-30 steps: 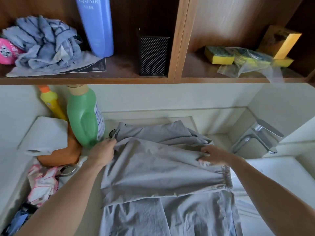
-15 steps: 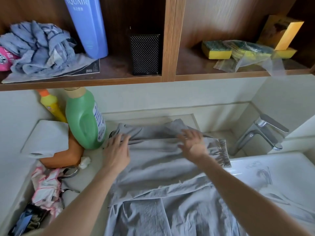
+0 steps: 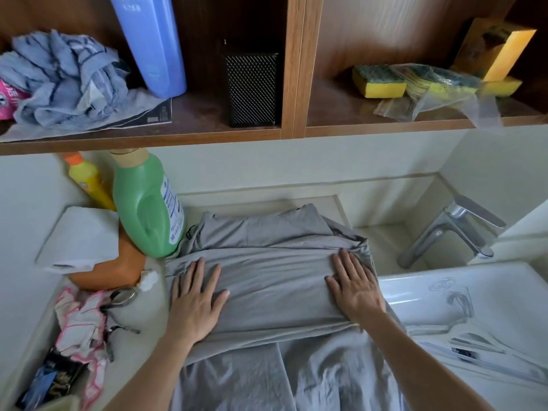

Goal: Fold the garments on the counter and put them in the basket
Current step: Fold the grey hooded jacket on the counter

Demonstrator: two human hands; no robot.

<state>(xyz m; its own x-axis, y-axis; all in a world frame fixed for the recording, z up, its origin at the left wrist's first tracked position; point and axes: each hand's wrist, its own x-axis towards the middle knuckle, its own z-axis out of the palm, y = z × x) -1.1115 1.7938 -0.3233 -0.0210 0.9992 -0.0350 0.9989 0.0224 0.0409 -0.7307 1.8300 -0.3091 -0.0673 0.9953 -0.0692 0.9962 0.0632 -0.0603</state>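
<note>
A grey garment [image 3: 272, 280] lies across the counter [image 3: 142, 345] in the middle, its upper part folded down over itself, with more grey cloth running toward the bottom edge. My left hand [image 3: 197, 301] lies flat on the fold's left side, fingers straight and spread. My right hand [image 3: 355, 287] presses flat on the fold's right end, beside the bunched waistband. Neither hand holds any cloth. No basket is in view.
A green detergent bottle [image 3: 146, 209], a yellow bottle [image 3: 87, 180], a white roll [image 3: 78, 238] on an orange object and a pink-edged rag [image 3: 84, 318] crowd the left. A tap [image 3: 453, 226] and white sink [image 3: 462, 295] are right. Shelves above hold blue cloths [image 3: 59, 78], sponges [image 3: 379, 81].
Both hands moved from the garment's far edge toward me and now lie flat on the folded layer. The striped waistband that lay spread at the right is bunched beside my right hand.
</note>
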